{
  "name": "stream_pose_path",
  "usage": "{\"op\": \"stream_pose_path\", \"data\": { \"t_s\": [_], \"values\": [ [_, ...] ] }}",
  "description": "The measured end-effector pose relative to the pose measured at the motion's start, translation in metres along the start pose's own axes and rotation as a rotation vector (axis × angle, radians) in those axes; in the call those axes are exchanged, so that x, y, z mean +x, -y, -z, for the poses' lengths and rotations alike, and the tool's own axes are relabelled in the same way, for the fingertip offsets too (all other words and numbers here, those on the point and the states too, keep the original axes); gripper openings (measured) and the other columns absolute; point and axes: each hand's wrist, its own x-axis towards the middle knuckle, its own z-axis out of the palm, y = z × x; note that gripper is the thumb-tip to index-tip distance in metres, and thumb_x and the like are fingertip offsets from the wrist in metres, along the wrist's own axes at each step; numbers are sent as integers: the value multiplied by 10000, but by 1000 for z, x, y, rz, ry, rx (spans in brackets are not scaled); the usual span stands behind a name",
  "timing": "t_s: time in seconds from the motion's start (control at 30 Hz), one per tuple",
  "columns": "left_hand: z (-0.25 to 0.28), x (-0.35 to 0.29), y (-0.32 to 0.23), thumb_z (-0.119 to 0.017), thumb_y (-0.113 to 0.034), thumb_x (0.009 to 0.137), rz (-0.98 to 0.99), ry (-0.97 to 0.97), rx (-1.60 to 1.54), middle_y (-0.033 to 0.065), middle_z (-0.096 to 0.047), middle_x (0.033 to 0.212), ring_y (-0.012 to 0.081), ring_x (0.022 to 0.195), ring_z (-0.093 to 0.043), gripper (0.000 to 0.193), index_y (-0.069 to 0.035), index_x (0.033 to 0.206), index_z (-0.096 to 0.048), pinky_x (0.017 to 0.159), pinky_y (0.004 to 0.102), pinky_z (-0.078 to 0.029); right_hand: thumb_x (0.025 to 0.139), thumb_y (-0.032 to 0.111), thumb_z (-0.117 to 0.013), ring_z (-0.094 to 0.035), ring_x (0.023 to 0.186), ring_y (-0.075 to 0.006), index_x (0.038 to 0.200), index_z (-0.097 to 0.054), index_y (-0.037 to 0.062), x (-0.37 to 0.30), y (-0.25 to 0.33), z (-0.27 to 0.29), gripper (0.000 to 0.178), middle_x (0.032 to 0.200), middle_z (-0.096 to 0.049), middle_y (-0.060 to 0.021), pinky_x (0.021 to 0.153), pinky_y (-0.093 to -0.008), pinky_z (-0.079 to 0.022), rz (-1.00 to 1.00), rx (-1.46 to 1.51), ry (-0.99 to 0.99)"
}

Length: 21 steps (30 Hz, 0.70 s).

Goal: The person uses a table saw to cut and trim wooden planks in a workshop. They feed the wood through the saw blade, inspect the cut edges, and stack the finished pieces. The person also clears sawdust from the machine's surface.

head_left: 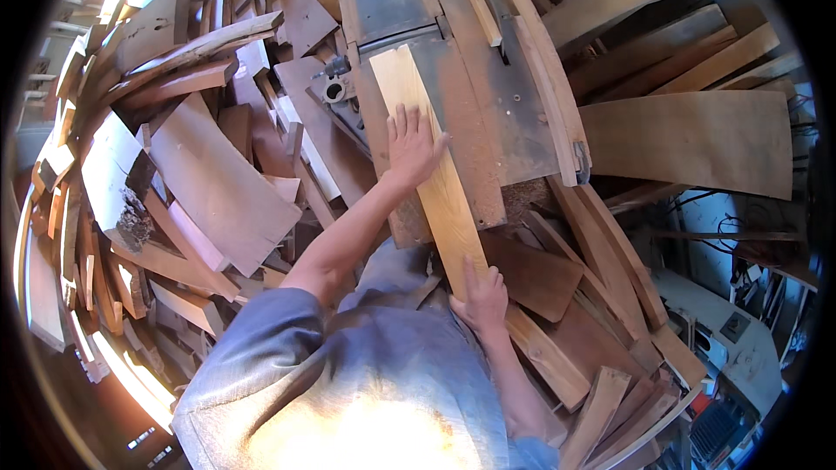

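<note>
A long, pale wooden board (448, 209) lies lengthwise on the metal bed (475, 126) of a woodworking machine, its near end reaching past the bed toward my body. My left hand (414, 148) rests flat on top of the board around its middle, fingers stretched forward and a little apart. At the near end my right hand (483, 296) grips the board by its edge; the underside of that grip is hidden. Just beyond the board's far end, a dark slot (401, 35) crosses the bed.
A small wooden strip (482, 13) stands on the bed beside a narrow slit. A wooden rail (549, 87) borders the bed's right side. Piled planks and offcuts (222, 183) crowd the left, with more boards (688, 139) to the right. Lower right sits a pale panel (740, 339).
</note>
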Motion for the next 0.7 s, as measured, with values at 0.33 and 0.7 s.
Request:
{"op": "stream_pose_path", "data": {
  "t_s": [0.33, 0.7],
  "values": [
    [-20, 82, 26, -451, -487, 1020, 177, -91, -25, 189, -335, 1647, 395, 1576, -157, 660, -23, 1488, -492, 1266, 572, -88, 617, 380, -901, -545, 881, -362, 1564, -434, 148, 71, 32, -9, 1081, 1003, -470, -177, 699, -458, -520, -1, -12, 17],
    [-17, 203, 88, -423, -510, 1029, 146, -139, 34, 163, -333, 1655, 353, 1582, -168, 634, -77, 1485, -507, 1265, 567, -128, 655, 368, -895, -524, 849, -384, 1607, -346, 105, 196, 66, 0, 1130, 993, -460, -197, 705, -489, -501, 9, 17, 23]
  ]
}}
